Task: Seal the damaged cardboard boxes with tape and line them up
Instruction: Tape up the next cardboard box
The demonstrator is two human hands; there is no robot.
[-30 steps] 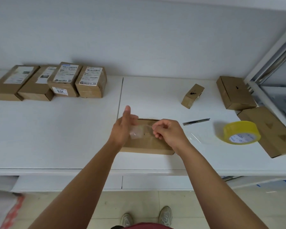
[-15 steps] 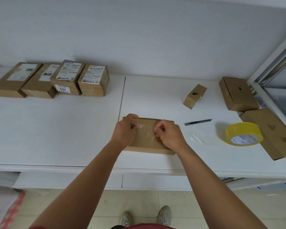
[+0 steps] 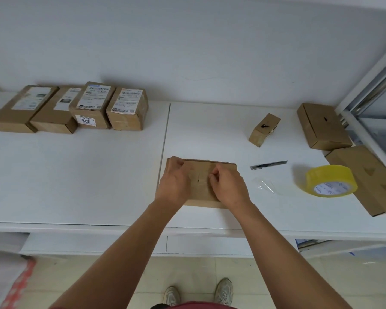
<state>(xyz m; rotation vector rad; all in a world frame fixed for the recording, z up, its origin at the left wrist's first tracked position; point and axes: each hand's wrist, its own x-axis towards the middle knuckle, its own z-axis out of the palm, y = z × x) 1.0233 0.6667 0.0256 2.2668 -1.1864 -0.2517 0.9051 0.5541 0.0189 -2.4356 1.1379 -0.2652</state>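
both hands are down on the flat brown cardboard box (image 3: 201, 186) at the near middle of the white tabletop (image 3: 98, 175), just right of the seam between the two panels. the left hand (image 3: 173, 182) covers the box's left end, fingers curled over toward the far edge. the right hand (image 3: 228, 186) sits on the right half, its fingertips (image 3: 212, 176) bunched and pressing at the centre, beside a small dark slit in the top face. a strip of clear tape looks to lie under those fingertips, though it is too transparent to be sure, so i cannot tell whether either hand pinches it or only presses.

this box looks light and low, stiff at its edges but likely to give in the middle of the top panel, so firm rubbing is best kept near the slit with the other hand bracing an end. for carrying, the two short ends seem the sensible hold; the smooth tabletop would let it slide easily too.

over at the far left, a row of four labelled brown cardboard boxes (image 3: 71, 108) stands touching side by side. on the right wait a small brown box with a torn black hole (image 3: 264, 129), a medium brown box (image 3: 323, 126) and a long flat brown box (image 3: 370, 181). the yellow roll of packing tape (image 3: 330, 180) rests just beside that long one, the grey utility knife (image 3: 269, 165) between roll and work, and a clear scrap of tape (image 3: 266, 186) lies near it.
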